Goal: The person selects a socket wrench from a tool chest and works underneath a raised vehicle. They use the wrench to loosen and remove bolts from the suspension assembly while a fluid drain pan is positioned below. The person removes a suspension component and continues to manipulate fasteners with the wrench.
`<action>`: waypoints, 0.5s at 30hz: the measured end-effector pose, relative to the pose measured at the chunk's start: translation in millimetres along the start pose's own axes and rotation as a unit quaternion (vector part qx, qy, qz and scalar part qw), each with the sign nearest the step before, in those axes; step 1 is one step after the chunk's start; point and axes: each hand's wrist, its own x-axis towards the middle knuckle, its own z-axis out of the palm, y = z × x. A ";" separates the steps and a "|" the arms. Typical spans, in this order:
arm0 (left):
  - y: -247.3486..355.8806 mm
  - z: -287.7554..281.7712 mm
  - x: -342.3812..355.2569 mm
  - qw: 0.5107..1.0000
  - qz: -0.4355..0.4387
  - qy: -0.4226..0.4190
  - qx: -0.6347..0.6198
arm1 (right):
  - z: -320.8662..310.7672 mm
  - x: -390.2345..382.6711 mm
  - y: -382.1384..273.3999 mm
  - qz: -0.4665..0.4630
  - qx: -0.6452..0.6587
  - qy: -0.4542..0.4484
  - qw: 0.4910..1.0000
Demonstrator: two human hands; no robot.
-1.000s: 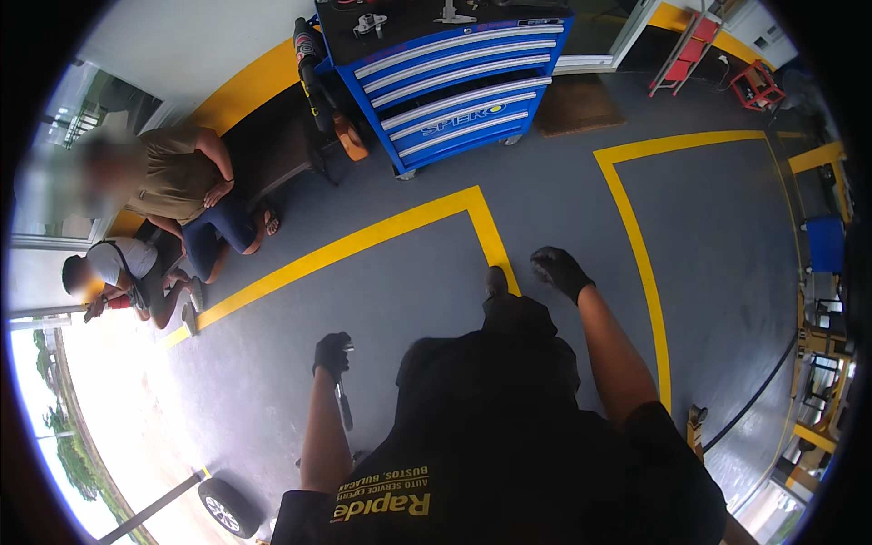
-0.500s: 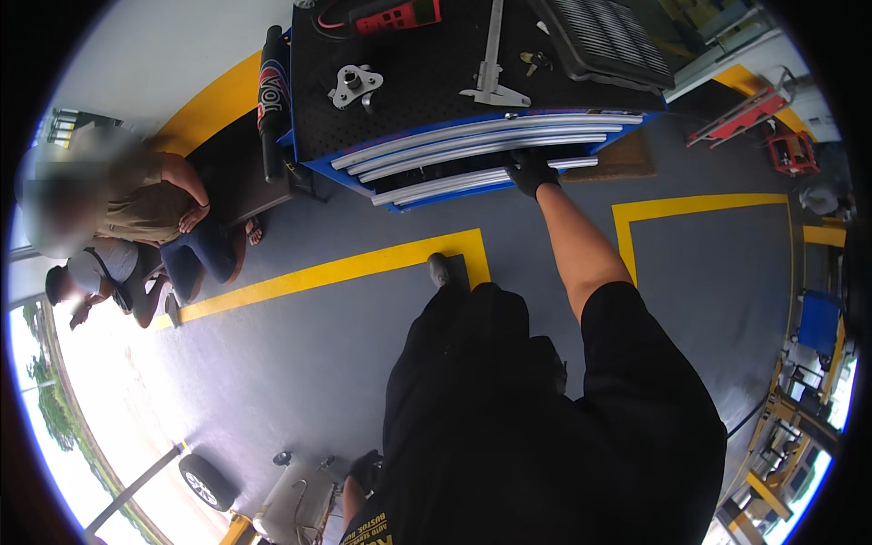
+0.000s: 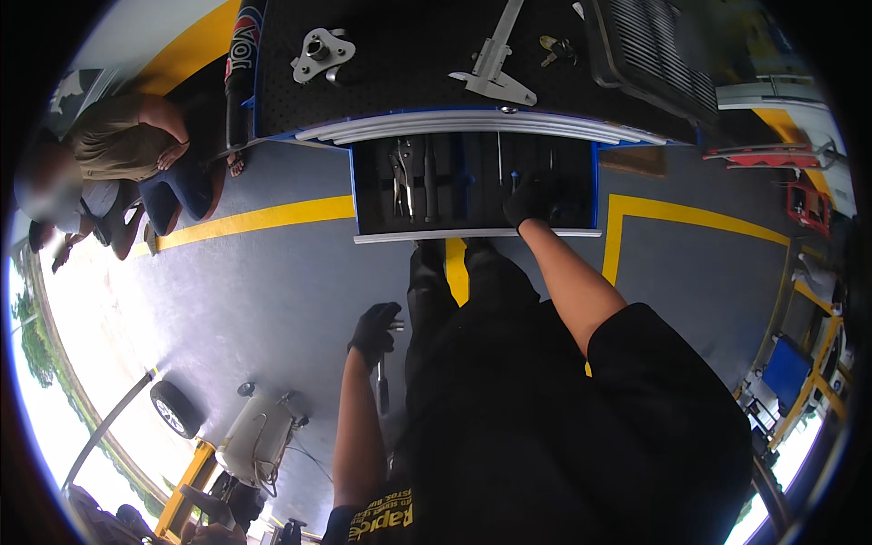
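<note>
An open drawer (image 3: 381, 182) of a blue tool chest (image 3: 309, 118) holds pliers (image 3: 405, 182), dark tools and slim screwdrivers (image 3: 500, 159). My black-gloved right hand (image 3: 531, 200) reaches inside at the drawer's right, by a small blue-tipped tool; its fingers blend into the dark interior. Low at the centre left, my gloved left hand (image 3: 372, 331) is closed on a metal ratchet (image 3: 381, 381), whose handle hangs downward. On the chest's black top lie a calipers (image 3: 495, 82), a three-legged metal tool (image 3: 318, 56), keys (image 3: 552, 50) and an air filter (image 3: 645, 54).
Two people (image 3: 118, 141) sit at the left wall. A dark cylindrical tool (image 3: 241, 91) hangs beside the chest. A wheel (image 3: 173, 409), silver tank (image 3: 250, 436) and yellow post (image 3: 191, 481) are at lower left. A red-and-silver ladder (image 3: 763, 156) and red cart (image 3: 807, 204) are at right.
I have moved up to the chest. My right hand reached its front, and a middle drawer is now pulled out, the hand inside it. My left hand still holds the ratchet.
</note>
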 end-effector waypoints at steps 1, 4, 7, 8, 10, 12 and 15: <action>-5.8 16.7 31.2 0.995 -0.086 0.005 -0.049 | 3.6 -14.8 3.7 0.017 -0.007 -0.016 1.000; -5.7 60.6 117.2 0.940 -0.264 0.044 -0.212 | 9.3 -59.7 16.1 0.024 0.021 -0.032 0.999; 6.5 75.1 149.3 0.913 -0.374 0.041 -0.160 | 13.0 -82.9 23.6 0.061 0.006 -0.049 0.997; 11.1 75.9 152.3 0.911 -0.379 0.055 -0.154 | 11.2 -85.2 27.8 0.050 0.081 -0.042 0.995; 18.6 71.7 160.9 0.918 -0.368 0.065 -0.137 | 1.3 -83.3 42.2 0.056 0.207 -0.083 0.973; 23.0 67.5 174.8 0.930 -0.346 0.044 -0.119 | -17.7 -83.4 65.0 -0.028 0.290 -0.148 0.945; 33.7 63.4 199.5 0.946 -0.274 0.061 -0.159 | -63.9 -108.4 109.3 -0.035 0.365 -0.345 0.864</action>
